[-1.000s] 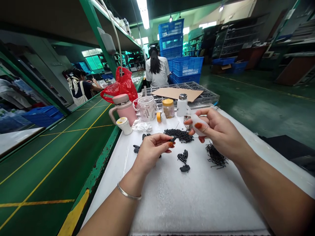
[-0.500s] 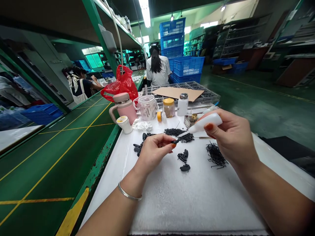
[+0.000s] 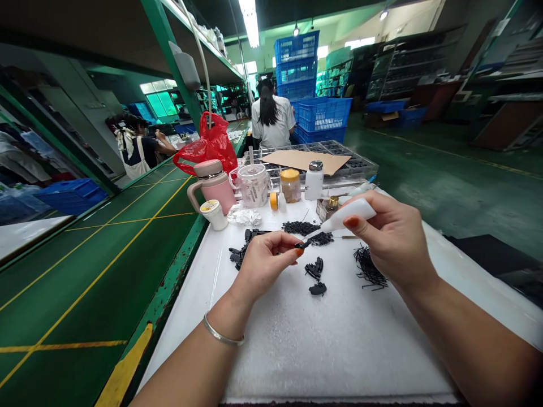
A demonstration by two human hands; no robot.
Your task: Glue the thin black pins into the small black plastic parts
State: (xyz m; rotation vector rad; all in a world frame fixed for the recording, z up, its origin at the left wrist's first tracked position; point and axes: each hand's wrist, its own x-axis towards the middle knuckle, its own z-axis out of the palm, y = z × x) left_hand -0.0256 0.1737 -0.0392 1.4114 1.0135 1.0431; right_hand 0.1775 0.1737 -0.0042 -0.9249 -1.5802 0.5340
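Between thumb and fingers, my left hand [image 3: 265,261] pinches a small black part [image 3: 302,245] above the white tabletop [image 3: 339,345]. My right hand [image 3: 392,240] grips a white squeeze bottle [image 3: 352,217], tilted so its thin nozzle points down-left to the black part. Whether the tip touches the part is too small to tell. Just right of my left hand lie a few loose black pieces [image 3: 314,268]. Behind them is a pile of tiny black rings [image 3: 302,228]. A heap of thin black rods [image 3: 370,267] rests beside my right hand.
At the back stand a pink mug [image 3: 217,186], a clear cup [image 3: 253,185], a yellow-lidded jar [image 3: 291,186] and a white pump bottle [image 3: 314,181]. A green conveyor [image 3: 85,265] runs along the left. A person [image 3: 272,118] sits ahead by blue crates [image 3: 324,115].
My right hand and the squeeze bottle have moved slightly left and down, bringing the nozzle closer over the black part. My left hand has stayed nearly still.
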